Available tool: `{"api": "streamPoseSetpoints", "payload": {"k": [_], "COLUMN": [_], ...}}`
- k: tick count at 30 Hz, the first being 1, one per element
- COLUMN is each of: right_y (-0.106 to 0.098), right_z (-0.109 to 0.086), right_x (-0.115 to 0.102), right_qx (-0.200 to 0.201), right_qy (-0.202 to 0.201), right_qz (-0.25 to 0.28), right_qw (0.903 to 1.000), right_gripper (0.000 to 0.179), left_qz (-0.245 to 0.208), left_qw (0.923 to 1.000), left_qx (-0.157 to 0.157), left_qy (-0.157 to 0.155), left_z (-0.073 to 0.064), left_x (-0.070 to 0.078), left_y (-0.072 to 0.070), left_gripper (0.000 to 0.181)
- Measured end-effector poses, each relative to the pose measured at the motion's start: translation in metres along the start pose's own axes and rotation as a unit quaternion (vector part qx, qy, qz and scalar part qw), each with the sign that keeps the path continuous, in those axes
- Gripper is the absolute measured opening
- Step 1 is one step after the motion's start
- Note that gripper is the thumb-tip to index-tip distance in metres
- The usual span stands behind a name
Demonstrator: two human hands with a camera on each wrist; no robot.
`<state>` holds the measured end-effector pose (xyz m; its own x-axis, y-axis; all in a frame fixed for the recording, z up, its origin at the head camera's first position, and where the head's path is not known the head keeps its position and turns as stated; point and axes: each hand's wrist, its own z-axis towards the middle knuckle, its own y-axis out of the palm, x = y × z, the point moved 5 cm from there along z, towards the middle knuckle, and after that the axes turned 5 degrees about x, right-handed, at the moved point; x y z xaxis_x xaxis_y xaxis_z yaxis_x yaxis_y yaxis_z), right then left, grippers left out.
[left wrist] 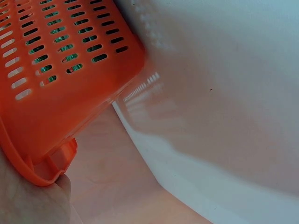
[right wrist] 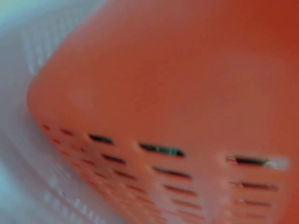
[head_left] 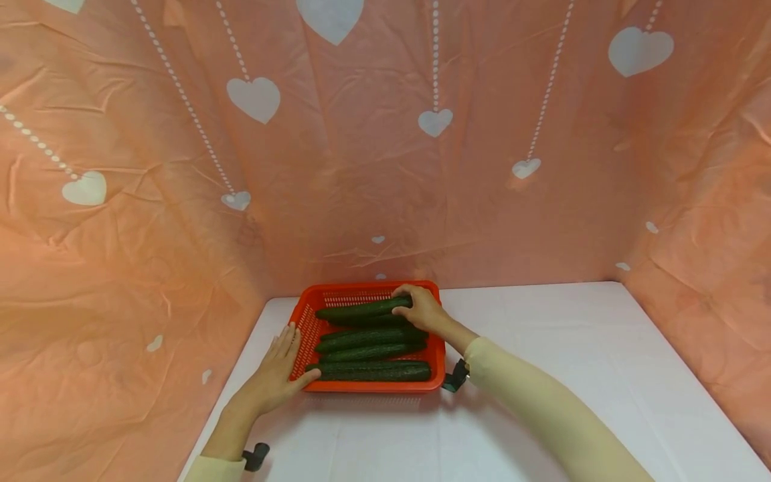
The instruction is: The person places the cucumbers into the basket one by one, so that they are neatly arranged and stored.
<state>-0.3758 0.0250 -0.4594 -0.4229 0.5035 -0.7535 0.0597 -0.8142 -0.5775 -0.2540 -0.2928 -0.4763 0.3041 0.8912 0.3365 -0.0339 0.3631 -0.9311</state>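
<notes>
Several long, dark green cucumbers lie side by side in a red plastic basket (head_left: pixel 367 386) with slotted walls. My right hand (head_left: pixel 421 309) reaches over the basket's right side and grips the right end of the farthest cucumber (head_left: pixel 361 310), thumb on the near side and fingers over the far side. At the left rim, my left hand (head_left: pixel 274 375) rests with its fingers straight and the thumb spread toward the nearest cucumber (head_left: pixel 373 371). In the left wrist view, part of that hand touches the rim below the slotted wall (left wrist: pixel 84 84). The right wrist view shows only the basket's outer wall (right wrist: pixel 163 84).
The basket stands on a white table (head_left: pixel 542 335), near its back edge. Orange sheeting with white hearts (head_left: pixel 361 167) hangs behind the table and along both sides. A dark wrist device (head_left: pixel 456 376) on the right arm sits close to the basket's near right corner.
</notes>
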Motion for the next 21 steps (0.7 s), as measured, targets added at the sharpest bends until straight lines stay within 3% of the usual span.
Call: {"api": "streamPoseSetpoints", "payload": {"k": [9,13,21], "right_y": [-0.011,-0.024,-0.061], "right_z": [-0.004,-0.01,-0.029], "right_x": [0.006,0.009,0.013], "right_qx": [-0.002,0.005,0.013], "right_qy": [-0.021,-0.042,-0.032], "right_qz": [0.031,0.028,0.013], "right_qw": [0.9993,0.9987,0.9993], "right_gripper": [0.028,0.028,0.034], "left_qz": [-0.003,-0.003,0.005], "left_qw": [1.0,1.0,0.9999], "left_qx": [-0.002,0.003,0.013], "left_qy": [-0.001,0.002,0.002], "left_z": [0.004,0.005,0.003], "left_x": [0.001,0.0,-0.003], "left_y": [0.003,0.004,0.003], "left_gripper": [0.106,0.106,0.105]}}
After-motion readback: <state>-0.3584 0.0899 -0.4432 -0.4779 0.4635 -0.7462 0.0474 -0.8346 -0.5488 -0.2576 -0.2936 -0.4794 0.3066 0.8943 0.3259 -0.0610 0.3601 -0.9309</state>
